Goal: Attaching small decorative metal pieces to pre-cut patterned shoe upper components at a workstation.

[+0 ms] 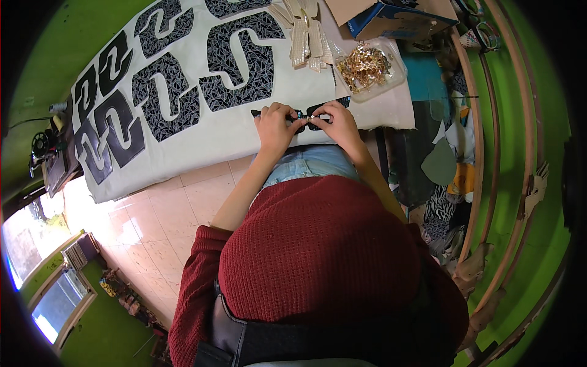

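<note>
Close to the table's front edge, my left hand (275,127) pinches a small black patterned strap piece (314,112) from its left side. My right hand (337,125) has its fingertips closed on the same piece from the right. Between the two sets of fingertips shows a tiny shiny bit (310,119), too small to name. Fingers cover much of the strap piece. Large black patterned S-shaped cutouts (160,104) lie flat to the left of my hands, on a white cloth (214,144) over the table.
Beyond my right hand stands a clear plastic tub (400,76) of gold-coloured metal pieces (365,67). Cream textured strips (299,40) lie beside it, and an open cardboard box (397,24) sits behind. Wooden rails (520,122) run along the green wall at right. A dark machine (46,147) stands far left.
</note>
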`<state>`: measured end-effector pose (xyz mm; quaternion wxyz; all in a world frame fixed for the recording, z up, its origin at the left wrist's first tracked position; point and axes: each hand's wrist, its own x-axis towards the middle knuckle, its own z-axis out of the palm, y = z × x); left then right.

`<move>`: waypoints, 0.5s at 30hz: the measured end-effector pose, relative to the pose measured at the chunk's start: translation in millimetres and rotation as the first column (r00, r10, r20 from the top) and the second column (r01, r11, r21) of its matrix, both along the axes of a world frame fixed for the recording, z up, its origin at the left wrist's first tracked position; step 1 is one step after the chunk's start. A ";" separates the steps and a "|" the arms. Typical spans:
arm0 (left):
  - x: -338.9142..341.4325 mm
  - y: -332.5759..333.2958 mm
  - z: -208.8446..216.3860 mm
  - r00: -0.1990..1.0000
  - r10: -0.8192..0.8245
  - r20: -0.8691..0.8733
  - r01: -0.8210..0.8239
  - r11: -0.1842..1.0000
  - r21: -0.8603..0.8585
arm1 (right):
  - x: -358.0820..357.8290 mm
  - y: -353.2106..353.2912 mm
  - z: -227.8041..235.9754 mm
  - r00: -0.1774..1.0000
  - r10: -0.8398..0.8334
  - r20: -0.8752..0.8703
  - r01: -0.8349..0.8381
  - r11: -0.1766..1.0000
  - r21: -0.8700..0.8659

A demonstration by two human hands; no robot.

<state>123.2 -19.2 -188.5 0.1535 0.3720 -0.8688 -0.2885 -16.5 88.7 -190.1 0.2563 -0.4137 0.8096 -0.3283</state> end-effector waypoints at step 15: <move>-16.0 -13.0 5.5 0.976 -0.054 0.210 0.058 0.998 -0.015 | 4.6 -15.1 4.7 0.983 -0.045 -0.178 0.072 0.986 0.151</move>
